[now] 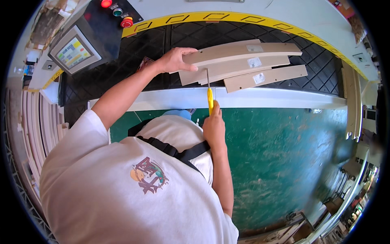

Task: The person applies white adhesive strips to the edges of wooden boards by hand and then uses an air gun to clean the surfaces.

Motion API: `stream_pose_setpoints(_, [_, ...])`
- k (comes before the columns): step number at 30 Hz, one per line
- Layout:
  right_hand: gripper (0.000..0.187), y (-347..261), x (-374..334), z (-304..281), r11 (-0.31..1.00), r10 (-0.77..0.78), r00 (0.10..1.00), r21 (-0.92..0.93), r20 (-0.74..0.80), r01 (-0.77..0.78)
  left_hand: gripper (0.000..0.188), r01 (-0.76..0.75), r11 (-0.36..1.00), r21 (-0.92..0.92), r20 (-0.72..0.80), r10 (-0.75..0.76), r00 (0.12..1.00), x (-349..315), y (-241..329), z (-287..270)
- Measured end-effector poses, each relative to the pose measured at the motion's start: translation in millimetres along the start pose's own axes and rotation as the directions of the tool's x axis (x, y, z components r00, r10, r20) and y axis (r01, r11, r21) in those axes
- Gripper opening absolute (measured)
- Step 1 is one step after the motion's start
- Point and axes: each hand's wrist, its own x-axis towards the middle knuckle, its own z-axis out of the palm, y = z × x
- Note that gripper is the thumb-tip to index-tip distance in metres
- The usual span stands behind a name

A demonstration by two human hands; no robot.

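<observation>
Several pale, slightly curved wooden boards [227, 63] lie in an overlapping stack in front of me. My left hand [177, 60] spans the left end of the top board, thumb on the near side and fingers on the far side, gripping it. In my right hand [214, 127] is a yellow-handled tool [210, 97] with a thin metal shaft. Its shaft points away from me, and the tip is over or against the near boards; contact cannot be made out. A separate shorter board [280, 75] with dark holes lies to the right, nearest me.
Black ridged matting [162, 36] lies under the boards, with a pale metal rail [280, 98] along its near edge. At upper left stands a control panel [75, 51] with a screen and a red button [127, 22]. A yellow-striped edge [211, 16] curves behind. Long strips [36, 126] are stacked left.
</observation>
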Motion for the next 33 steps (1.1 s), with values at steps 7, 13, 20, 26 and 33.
stream_pose_setpoints(7, [0.063,-3,-21,-19,0.992,0.111,0.993,0.060,0.046,-0.113,0.079,-0.010,1.000,0.003,-0.016,0.010,1.000,-5,-6,-1])
stream_pose_setpoints(13, [0.057,2,-66,-70,0.986,0.090,0.990,0.130,0.110,-0.105,0.084,0.017,0.991,0.132,-0.037,-0.012,0.999,-7,-3,0])
stream_pose_setpoints(20, [0.053,2,-81,-100,0.987,0.149,0.968,0.022,0.204,-0.156,0.086,-0.010,0.967,0.253,-0.074,0.030,0.997,-5,-12,15])
stream_pose_setpoints(26, [0.052,33,-97,-106,0.757,0.199,0.959,0.591,0.201,-0.281,0.082,0.032,0.921,0.387,-0.183,0.043,0.982,-35,-17,36])
stream_pose_setpoints(33, [0.054,10,-41,-131,0.885,0.394,0.911,0.216,0.123,-0.412,0.084,0.031,0.880,0.473,-0.238,0.094,0.967,-48,-33,63])
